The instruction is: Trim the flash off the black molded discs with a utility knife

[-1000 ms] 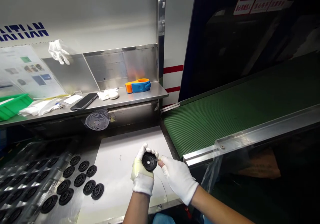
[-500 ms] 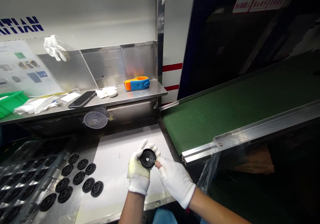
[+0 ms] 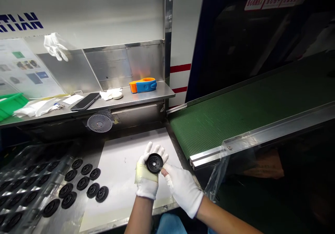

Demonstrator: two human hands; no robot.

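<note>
In my gloved left hand (image 3: 146, 181), a black wheel-like disc (image 3: 154, 163) with a small centre hole rests against the palm, its face turned up towards me. The fingers of that hand stretch out behind the disc, and yellowish tape wraps the palm of the glove. My gloved right hand (image 3: 183, 186) is closed in a pinch at the disc's lower right rim, a bare thumb tip showing. Something thin sticks out from that pinch against the rim, too small to name. Several matching black discs (image 3: 83, 183) lie to the left of the white sheet and on its edge.
Clear trays (image 3: 28, 209) with more discs lie at the left. Behind the white sheet (image 3: 120, 174), a metal shelf (image 3: 141, 99) carries a phone (image 3: 86, 102), gloves and an orange-blue tool (image 3: 143, 85). Beneath it sits a fan (image 3: 99, 123). A green conveyor (image 3: 222, 122) slopes up right.
The view has shifted slightly. Both hands stay at the disc; the left hand's fingers look a little more spread, and the right pinch remains by the lower right rim.
</note>
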